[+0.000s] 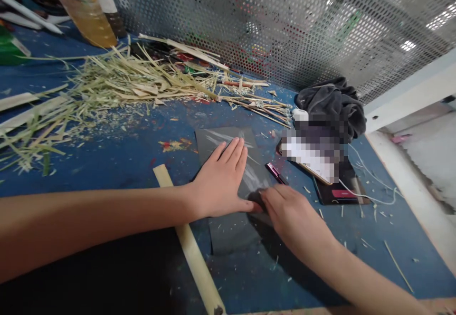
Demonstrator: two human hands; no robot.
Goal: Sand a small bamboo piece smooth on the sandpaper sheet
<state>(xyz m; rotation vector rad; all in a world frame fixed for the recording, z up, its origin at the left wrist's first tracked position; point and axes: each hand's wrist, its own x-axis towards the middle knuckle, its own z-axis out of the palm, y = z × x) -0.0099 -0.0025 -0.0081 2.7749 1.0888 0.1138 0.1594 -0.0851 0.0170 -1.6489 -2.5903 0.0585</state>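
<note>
A dark grey sheet with pale scuff streaks, resembling sandpaper (pixel 228 234), lies on the blue tabletop. My left hand (pixel 223 179) rests flat across it, fingers stretched forward and thumb out to the right. Close by that thumb, my right hand (pixel 285 205) is closed in a pinch at the sheet's right side. What its fingers grip is hidden. Just beyond the right hand lies a slim pink and black tool (pixel 276 173), its kind unclear. A pale bamboo strip (pixel 197 262) passes beneath my left forearm.
Split bamboo slivers (pixel 142 80) are heaped at the back left, near a cup of amber liquid (pixel 89 20). On the right lie a phone (pixel 309 156), a dark flat case (pixel 342 186), a white cable (pixel 374 198) and dark cloth (pixel 331 103). Perforated metal (pixel 249 20) borders the back.
</note>
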